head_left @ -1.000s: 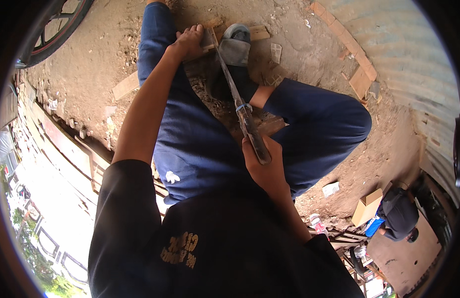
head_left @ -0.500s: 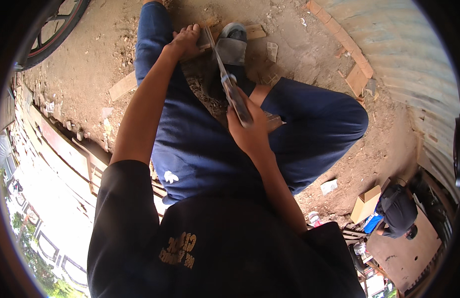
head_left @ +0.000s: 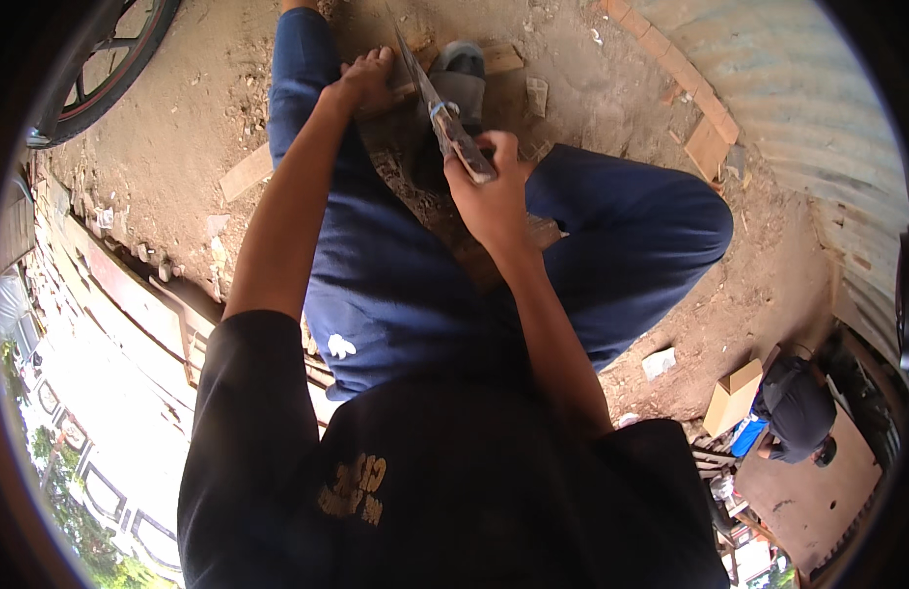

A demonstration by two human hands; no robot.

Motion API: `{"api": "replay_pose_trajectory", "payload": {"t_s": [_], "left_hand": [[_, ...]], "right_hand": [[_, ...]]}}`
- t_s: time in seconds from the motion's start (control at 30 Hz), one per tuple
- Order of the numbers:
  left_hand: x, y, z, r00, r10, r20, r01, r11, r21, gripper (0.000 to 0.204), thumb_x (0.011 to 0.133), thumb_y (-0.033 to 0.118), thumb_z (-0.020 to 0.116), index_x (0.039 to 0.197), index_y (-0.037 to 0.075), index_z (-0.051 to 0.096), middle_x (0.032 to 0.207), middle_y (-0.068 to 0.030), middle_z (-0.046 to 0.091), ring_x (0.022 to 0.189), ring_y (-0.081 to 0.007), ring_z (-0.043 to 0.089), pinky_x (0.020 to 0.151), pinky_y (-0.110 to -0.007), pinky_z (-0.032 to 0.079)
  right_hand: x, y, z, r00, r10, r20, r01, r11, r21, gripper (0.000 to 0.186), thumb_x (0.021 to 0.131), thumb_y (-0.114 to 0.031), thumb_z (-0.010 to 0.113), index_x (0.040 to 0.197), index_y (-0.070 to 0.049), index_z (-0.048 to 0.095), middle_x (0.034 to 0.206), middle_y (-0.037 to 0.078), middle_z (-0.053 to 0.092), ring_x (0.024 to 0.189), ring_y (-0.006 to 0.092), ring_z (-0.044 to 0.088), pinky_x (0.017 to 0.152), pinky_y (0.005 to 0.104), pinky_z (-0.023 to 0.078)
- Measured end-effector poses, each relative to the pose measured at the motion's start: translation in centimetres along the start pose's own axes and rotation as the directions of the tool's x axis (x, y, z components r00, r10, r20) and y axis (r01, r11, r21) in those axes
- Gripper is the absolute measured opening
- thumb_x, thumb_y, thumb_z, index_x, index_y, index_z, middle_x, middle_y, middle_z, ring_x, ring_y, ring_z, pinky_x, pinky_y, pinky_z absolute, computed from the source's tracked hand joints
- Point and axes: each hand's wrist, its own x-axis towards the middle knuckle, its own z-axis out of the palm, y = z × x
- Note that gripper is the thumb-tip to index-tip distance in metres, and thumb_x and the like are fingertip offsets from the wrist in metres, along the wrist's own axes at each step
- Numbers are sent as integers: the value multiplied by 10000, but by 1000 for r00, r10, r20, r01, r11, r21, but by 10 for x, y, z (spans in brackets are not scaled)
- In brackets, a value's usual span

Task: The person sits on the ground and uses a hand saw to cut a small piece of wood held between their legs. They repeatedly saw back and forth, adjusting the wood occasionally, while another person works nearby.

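Note:
A handsaw [head_left: 456, 134] is gripped by its handle in my right hand [head_left: 497, 194], in front of my body. Its narrow blade points away from me and slightly left, between my left hand and my sandalled foot. My left hand [head_left: 366, 82] presses down on a wooden board [head_left: 499, 59] low over the ground, its fingers bent over the wood. The grey sandal [head_left: 461, 86] rests on the same board, right of the blade. Whether the teeth touch the wood is hard to make out.
Bare soil holds a loose wood offcut [head_left: 246, 172] and scraps. A wheel [head_left: 130, 74] stands far left. Bricks [head_left: 670, 61] line a corrugated metal sheet [head_left: 818, 98] at right. Lower right, another person [head_left: 796, 407] bends over a brown panel [head_left: 818, 496] beside a cardboard box [head_left: 733, 398].
My right hand has moved forward, away from me, carrying the saw, whose tip now reaches farther past the board. My left hand stays on the wood.

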Motion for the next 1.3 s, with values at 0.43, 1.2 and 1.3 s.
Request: {"api": "replay_pose_trajectory", "payload": {"t_s": [0.43, 1.2, 1.3], "left_hand": [[3, -5, 5, 1000, -23, -5, 23, 997, -69, 796, 702, 249, 760, 1369, 50, 376, 1419, -187, 461, 1376, -380, 398, 1079, -560, 354], [3, -5, 0, 998, -46, 42, 50, 993, -104, 915, 685, 245, 764, 1452, 27, 316, 1498, -198, 385, 1413, -395, 340, 1135, -581, 293], [2, -1, -6, 999, -25, 25, 29, 990, -139, 878, 709, 237, 748, 1447, 28, 322, 1497, -200, 385, 1410, -400, 344, 1143, -581, 287]], "right_hand": [[-5, 6, 3, 983, -14, 184, 11, 1000, 14, 163, 924, -131, 629, 850, 15, 630, 618, 34, 539, 585, 72, 499, 553, 285, 407], [40, 14, 33, 990, -67, 126, 64, 997, 32, 143, 865, -108, 634, 830, 29, 612, 648, 180, 604, 604, 332, 637, 571, 380, 459], [-9, 36, 9, 988, -102, 114, 92, 991, 95, 119, 876, -77, 629, 924, 30, 648, 664, 136, 619, 590, 206, 636, 563, 350, 459]]}}
